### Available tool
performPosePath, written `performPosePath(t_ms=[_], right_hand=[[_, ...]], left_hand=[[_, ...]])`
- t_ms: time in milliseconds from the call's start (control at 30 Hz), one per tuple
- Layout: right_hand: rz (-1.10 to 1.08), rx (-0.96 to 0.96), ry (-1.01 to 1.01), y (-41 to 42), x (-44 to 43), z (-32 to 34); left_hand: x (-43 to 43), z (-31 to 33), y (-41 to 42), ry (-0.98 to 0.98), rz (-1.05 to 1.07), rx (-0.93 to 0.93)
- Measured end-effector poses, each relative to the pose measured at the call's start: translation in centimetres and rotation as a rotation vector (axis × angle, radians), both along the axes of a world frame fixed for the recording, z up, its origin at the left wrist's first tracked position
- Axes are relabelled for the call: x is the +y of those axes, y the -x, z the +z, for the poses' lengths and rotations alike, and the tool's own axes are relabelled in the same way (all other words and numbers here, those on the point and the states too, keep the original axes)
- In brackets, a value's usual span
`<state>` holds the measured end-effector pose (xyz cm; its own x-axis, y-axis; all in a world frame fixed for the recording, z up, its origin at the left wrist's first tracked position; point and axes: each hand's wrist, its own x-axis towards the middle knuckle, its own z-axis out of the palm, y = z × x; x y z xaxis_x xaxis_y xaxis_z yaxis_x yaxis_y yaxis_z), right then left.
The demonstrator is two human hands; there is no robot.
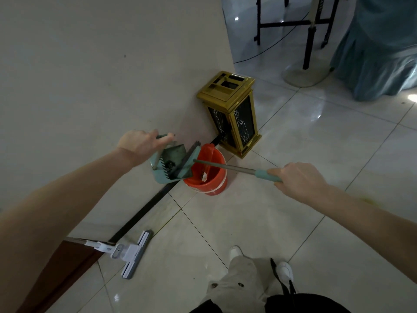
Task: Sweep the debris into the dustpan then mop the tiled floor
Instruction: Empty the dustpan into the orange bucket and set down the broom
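My left hand [140, 144] grips the handle of a teal dustpan [168, 164], which is lifted and tilted over an orange bucket [212, 177] by the wall. Dark debris [170, 166] lies inside the pan near its comb teeth. My right hand [295, 179] grips the teal end of a broom handle [225, 166]. The broom head [191, 158] is pushed into the dustpan's mouth. A white scrap [204, 176] lies in the bucket. A white flat mop [133, 253] leans low against the wall at the lower left, its head on the tiled floor [293, 222].
A gold and black bin [232, 111] stands against the wall corner just behind the bucket. A fan stand base [304, 74], a blue table skirt [381, 53] and dark chair legs [259, 21] are at the upper right. My shoes [235, 253] are at the bottom.
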<state>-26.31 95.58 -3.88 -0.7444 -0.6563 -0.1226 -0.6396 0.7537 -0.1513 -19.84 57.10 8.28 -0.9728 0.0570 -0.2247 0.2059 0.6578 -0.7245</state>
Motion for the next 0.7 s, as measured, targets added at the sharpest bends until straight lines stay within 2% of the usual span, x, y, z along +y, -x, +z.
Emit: performPosePath(t_ms=[200, 367, 700], right_hand=[[0.063, 0.062, -0.006, 1.0, -0.1, 2.7], [0.115, 0.084, 0.010, 2.4, -2.5, 6.6], [0.286, 0.143, 0.015, 1.6, -9.7, 10.3]], left_hand=[[-2.7, 1.3, -3.5, -0.219, 0.065, 0.149], [-4.6, 3.0, -7.4, -0.199, 0.167, 0.247], [-9.4, 2.7, -15.5, -0.169, 0.334, 0.251]])
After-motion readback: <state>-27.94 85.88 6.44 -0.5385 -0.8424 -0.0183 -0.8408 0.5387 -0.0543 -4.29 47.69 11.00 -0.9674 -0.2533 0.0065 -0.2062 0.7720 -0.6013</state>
